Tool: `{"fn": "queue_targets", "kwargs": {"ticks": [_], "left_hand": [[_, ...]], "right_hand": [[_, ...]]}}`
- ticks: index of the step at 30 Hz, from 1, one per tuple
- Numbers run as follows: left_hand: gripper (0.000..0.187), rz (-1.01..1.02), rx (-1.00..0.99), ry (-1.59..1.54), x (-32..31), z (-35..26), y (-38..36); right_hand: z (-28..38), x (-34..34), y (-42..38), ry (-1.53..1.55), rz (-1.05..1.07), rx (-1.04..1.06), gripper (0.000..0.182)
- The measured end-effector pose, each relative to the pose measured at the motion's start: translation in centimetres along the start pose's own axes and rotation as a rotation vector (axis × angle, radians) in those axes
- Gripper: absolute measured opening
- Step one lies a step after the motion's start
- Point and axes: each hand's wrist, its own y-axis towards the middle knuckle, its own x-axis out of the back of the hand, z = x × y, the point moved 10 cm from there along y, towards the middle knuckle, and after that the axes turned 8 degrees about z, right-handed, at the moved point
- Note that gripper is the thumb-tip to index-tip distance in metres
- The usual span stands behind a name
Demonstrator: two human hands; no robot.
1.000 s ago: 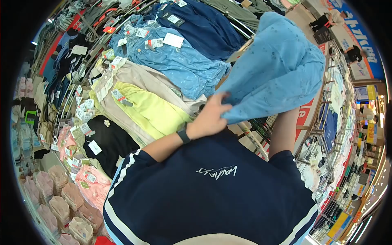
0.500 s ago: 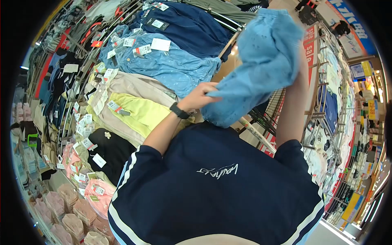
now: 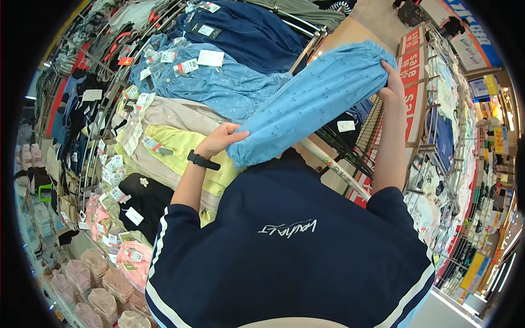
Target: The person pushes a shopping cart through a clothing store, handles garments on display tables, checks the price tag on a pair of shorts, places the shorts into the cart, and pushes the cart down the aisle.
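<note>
A pair of light blue trousers [image 3: 314,101] with a small dark print is stretched out lengthwise between my hands. My left hand [image 3: 220,140], with a black watch on its wrist, pinches the cuffed end at the lower left. At the upper right, my right hand [image 3: 392,83] grips the gathered elastic waistband. Behind my left hand lie yellow trousers [image 3: 180,147] and beige trousers [image 3: 169,117]. Other light blue denim clothes [image 3: 219,82] with tags lie just beyond the held pair.
Dark blue jeans [image 3: 246,33] hang at the back of the rack. A wire shopping cart [image 3: 367,134] stands under the trousers, beside red sale signs [image 3: 411,71]. Black trousers [image 3: 150,199] and pink clothes [image 3: 134,257] hang at left, above stacked pink garments [image 3: 101,303].
The trousers went from bunched and raised to pulled out flat. My right hand has come into view at the waistband, and my left hand has moved left and slightly down.
</note>
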Motion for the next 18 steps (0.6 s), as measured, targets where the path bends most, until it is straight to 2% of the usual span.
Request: {"fn": "queue_targets", "kwargs": {"ticks": [4, 5, 8, 9, 12, 13, 16, 18], "left_hand": [[0.033, -0.056, -0.349, -0.597, 3.5, -0.2, -1.0], [0.042, -0.128, -0.408, -0.795, 4.7, 0.8, -1.0], [0.057, -0.034, -0.654, -1.207, 4.3, 2.7, 0.3], [0.068, 0.023, -0.646, -1.260, 2.9, 2.6, 0.7], [0.075, -0.072, -0.567, -1.159, 0.1, 2.8, 0.6], [0.068, -0.114, -0.533, -1.140, 0.6, 4.5, 0.8], [0.051, -0.356, -0.175, -0.586, 1.4, 6.4, 1.6], [0.042, -0.250, -0.204, -0.794, 2.5, 6.8, 1.3]], "right_hand": [[-3.6, 3.9, 0.0, 0.076, -0.034, -0.098, 0.035], [-4.5, 4.7, -0.2, 0.100, -0.019, -0.107, 0.036], [-5.0, 5.8, -1.3, 0.166, 0.089, -0.057, 0.038], [-4.8, 5.9, -1.9, 0.189, 0.132, -0.024, 0.038], [-2.9, 4.1, -6.6, 0.191, 0.125, 0.070, 0.039], [-2.6, 4.3, -6.9, 0.163, 0.176, 0.065, 0.041], [-1.8, 3.6, -8.0, 0.222, 0.308, 0.083, 0.042], [-2.4, 5.3, -7.0, 0.178, 0.222, 0.086, 0.042]]}}
